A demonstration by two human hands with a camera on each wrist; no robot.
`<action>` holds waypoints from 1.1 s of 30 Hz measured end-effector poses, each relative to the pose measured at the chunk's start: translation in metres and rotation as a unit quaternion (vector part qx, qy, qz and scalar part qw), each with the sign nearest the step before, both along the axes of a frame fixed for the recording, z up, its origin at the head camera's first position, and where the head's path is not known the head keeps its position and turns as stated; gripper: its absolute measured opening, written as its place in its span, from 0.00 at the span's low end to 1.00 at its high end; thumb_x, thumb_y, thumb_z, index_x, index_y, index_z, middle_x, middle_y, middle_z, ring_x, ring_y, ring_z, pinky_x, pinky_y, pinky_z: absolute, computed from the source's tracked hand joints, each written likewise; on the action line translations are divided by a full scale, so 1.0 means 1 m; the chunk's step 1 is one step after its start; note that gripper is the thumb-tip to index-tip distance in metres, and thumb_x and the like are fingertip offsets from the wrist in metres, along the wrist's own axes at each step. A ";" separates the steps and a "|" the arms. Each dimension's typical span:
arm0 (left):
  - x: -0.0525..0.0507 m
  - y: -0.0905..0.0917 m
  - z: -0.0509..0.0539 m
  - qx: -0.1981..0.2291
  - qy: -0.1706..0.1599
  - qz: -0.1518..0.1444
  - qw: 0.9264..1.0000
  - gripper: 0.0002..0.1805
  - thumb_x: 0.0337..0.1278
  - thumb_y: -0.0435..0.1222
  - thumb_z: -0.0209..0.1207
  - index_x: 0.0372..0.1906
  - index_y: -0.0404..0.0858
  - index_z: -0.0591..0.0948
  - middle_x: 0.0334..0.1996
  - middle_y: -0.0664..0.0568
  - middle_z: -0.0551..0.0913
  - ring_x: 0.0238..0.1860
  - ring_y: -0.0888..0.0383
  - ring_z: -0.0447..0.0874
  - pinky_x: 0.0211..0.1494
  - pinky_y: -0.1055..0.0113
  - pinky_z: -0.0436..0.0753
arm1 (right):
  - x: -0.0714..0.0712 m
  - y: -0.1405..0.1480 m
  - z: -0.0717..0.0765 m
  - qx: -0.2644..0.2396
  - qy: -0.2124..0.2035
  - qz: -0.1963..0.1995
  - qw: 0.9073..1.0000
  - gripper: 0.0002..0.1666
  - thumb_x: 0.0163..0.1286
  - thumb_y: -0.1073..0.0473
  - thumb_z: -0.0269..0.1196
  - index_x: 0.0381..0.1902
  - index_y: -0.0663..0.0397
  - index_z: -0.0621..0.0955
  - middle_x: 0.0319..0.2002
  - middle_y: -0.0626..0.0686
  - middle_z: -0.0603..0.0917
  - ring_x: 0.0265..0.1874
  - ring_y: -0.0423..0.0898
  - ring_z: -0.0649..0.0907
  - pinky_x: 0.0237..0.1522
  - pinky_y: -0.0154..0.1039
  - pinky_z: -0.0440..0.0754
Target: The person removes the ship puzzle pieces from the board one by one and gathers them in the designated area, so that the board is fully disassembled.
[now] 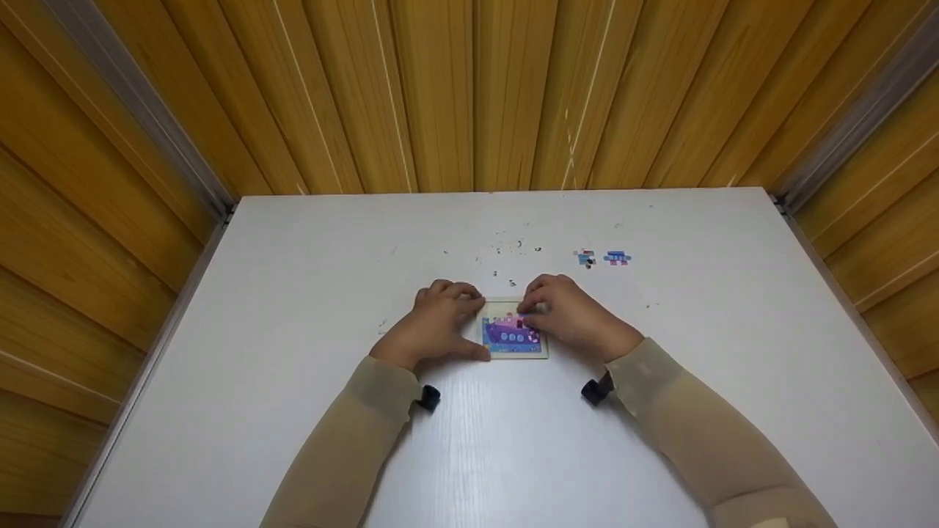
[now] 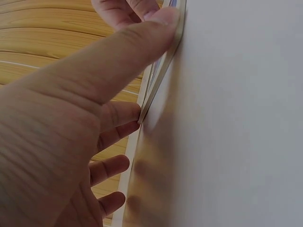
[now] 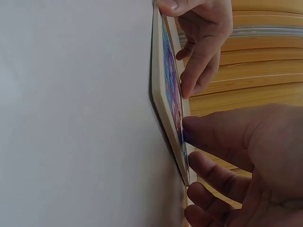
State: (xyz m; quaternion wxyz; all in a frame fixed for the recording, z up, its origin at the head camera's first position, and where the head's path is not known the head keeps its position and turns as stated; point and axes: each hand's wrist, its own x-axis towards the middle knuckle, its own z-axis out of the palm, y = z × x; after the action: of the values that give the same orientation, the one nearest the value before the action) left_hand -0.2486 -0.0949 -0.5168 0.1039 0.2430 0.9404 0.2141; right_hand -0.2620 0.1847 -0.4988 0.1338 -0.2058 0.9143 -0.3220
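Observation:
A small jigsaw puzzle in a pale wooden tray [image 1: 519, 357] lies on the table, its assembled part showing a purple ship on blue [image 1: 510, 335]. My left hand [image 1: 439, 323] holds the tray's left side, thumb at the near corner and a fingertip at the far corner. In the left wrist view the thumb [image 2: 137, 45] rests on the tray's rim. Over the tray's far right part, my right hand [image 1: 576, 315] pinches a puzzle piece between thumb and fingers. That piece is mostly hidden; the right wrist view shows the thumb [image 3: 213, 130] against the puzzle surface.
Two loose clusters lie beyond the right hand: a teal puzzle piece [image 1: 586, 258] and a blue and pink puzzle piece [image 1: 617, 257]. Small dark specks [image 1: 512, 282] dot the white table [image 1: 330, 257] behind the tray. Wood-patterned walls [image 1: 469, 95] enclose the table's back and sides.

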 end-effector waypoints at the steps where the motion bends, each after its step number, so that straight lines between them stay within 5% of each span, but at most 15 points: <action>1: 0.000 0.000 0.000 0.003 0.000 -0.001 1.000 0.57 0.51 0.65 0.83 0.84 0.48 0.77 0.82 0.54 0.75 0.84 0.45 0.64 0.90 0.41 0.60 | 0.000 0.000 -0.001 0.001 0.006 0.002 1.000 0.11 0.78 0.62 0.73 0.53 0.51 0.96 0.60 0.54 0.87 0.68 0.58 0.79 0.80 0.60 0.75; 33: 0.000 0.000 0.000 0.010 -0.003 0.002 1.000 0.56 0.50 0.64 0.84 0.83 0.48 0.78 0.82 0.55 0.75 0.85 0.44 0.62 0.90 0.41 0.60 | 0.001 0.001 -0.001 0.021 0.038 0.016 0.999 0.09 0.77 0.61 0.75 0.52 0.48 0.95 0.60 0.53 0.88 0.67 0.58 0.81 0.79 0.60 0.77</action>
State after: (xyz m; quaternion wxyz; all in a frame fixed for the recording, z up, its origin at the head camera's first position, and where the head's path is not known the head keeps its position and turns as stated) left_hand -0.2486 -0.0953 -0.5167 0.1038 0.2419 0.9382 0.2248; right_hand -0.2615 0.1857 -0.4996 0.1082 -0.2294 0.9219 -0.2929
